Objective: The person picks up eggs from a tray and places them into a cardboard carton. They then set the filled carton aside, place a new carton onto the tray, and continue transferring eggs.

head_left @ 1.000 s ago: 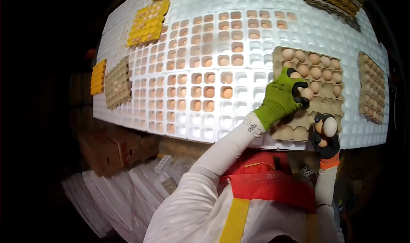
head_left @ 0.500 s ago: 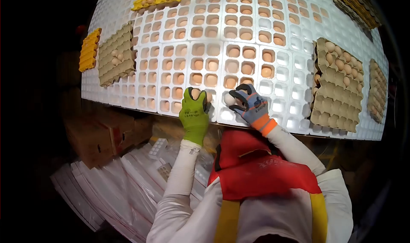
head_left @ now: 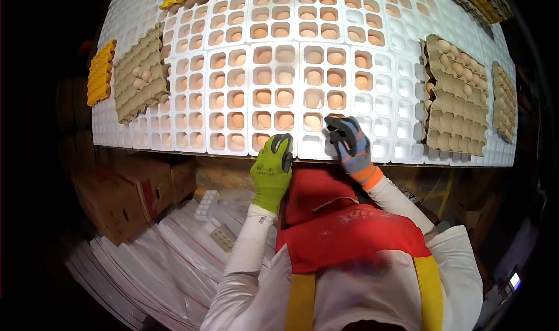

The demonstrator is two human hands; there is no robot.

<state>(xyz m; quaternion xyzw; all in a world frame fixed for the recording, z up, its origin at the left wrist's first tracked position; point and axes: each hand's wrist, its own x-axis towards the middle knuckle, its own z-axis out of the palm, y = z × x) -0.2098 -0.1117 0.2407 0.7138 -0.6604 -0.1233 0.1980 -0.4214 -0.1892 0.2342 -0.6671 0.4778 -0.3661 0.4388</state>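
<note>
My left hand [head_left: 272, 169], in a green glove with dark fingertips, reaches over the front edge of a white foam egg tray [head_left: 273, 108]. Its fingers are bent together over the front right cell and hide what lies there. An egg [head_left: 260, 141] sits in the cell beside them. My right hand [head_left: 351, 147], in a blue-grey glove with an orange cuff, curls over the right column of the neighbouring foam tray [head_left: 300, 151]. What its fingers hold, if anything, is hidden. Just left of them an egg [head_left: 312, 121] rests in its cell; the front left cell [head_left: 312, 147] shows no egg.
A cardboard egg tray [head_left: 457, 112], partly filled, lies on the right. Another cardboard tray [head_left: 129, 95] with several eggs lies left, next to a yellow tray [head_left: 102, 73]. Below the table are cardboard boxes [head_left: 119, 200] and wrapped white stacks [head_left: 157, 255].
My left hand has drawn back from the fourth-row cells to the front row, leaving eggs there. My right hand has shifted right, away from an egg that now sits in its cell. The view has shifted slightly.
</note>
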